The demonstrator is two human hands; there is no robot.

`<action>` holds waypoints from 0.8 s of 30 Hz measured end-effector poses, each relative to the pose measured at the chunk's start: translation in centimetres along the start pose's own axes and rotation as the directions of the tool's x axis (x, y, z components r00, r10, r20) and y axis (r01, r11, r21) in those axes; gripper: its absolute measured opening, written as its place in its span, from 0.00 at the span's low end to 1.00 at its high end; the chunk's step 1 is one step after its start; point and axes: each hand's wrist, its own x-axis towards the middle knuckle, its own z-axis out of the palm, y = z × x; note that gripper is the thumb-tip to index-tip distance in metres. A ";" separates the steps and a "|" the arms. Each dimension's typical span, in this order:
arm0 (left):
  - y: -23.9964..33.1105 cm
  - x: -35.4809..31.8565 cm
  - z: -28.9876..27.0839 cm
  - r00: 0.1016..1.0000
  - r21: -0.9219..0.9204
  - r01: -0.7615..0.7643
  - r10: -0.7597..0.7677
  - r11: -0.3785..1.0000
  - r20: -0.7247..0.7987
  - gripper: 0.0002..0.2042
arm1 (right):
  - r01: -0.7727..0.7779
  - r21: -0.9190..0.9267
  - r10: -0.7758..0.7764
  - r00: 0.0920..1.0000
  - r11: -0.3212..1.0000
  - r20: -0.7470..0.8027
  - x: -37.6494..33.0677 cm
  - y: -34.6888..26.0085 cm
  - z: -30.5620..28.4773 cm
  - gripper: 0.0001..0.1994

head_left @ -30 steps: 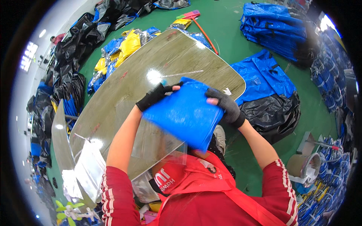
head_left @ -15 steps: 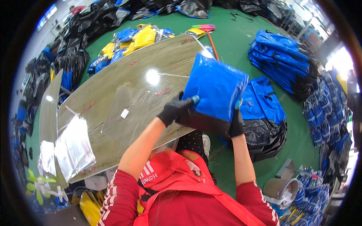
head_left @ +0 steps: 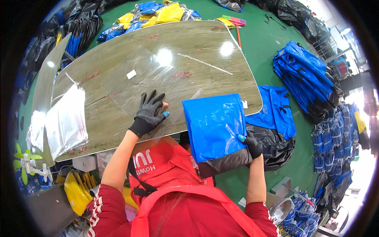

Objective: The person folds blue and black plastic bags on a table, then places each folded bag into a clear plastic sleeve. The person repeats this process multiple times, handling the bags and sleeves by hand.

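In my right hand [head_left: 251, 145] is a folded blue-and-black tarpaulin bundle [head_left: 215, 126], gripped at its lower right corner with the thumb on top. The bundle is tilted over the table's front right edge, blue panel up and black strip toward me. My left hand [head_left: 149, 111], in a dark dotted glove, is spread with nothing in it at the front of the wood-patterned table [head_left: 221, 51]. Just beyond it a clear plastic bag [head_left: 122, 89] lies flat, with a small white label [head_left: 131, 74] on it.
A stack of silvery clear bags [head_left: 69, 122] lies at the table's left end. Blue-and-black tarpaulin pieces [head_left: 272, 134] are piled right of the table, with a taller pile [head_left: 304, 75] beyond. Yellow and blue packets [head_left: 169, 14] and a broom [head_left: 238, 33] are on the far floor.
My left hand has let go of the bundle and moved left over the table, fingers spreading. My right hand has drawn the bundle nearer and lower. The view has shifted.
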 end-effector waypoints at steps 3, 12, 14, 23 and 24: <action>-0.8 1.0 0.5 0.986 -0.081 -0.011 -0.003 0.997 -0.166 0.12 | -0.038 -0.025 0.039 0.999 0.999 0.036 0.2 -1.7 1.2 0.37; -1.3 1.4 0.3 0.970 -0.352 0.019 -0.103 0.936 -0.219 0.07 | -0.110 -0.082 0.115 0.992 0.991 0.055 2.5 -4.5 4.5 0.32; -0.7 1.1 -1.1 0.966 -0.642 0.159 -0.254 0.750 -0.057 0.07 | -0.103 0.021 0.103 0.995 0.994 0.012 2.2 -3.7 7.8 0.32; 3.1 -5.4 -6.9 0.986 -0.365 0.038 -0.093 0.930 -0.136 0.10 | 0.183 -0.382 -0.217 0.975 0.906 -0.048 5.3 -2.5 16.9 0.22; 3.3 -5.9 -7.1 0.984 -0.305 -0.003 -0.051 0.952 -0.170 0.09 | 0.132 -0.183 -0.111 0.986 0.974 0.124 6.3 -3.1 17.0 0.21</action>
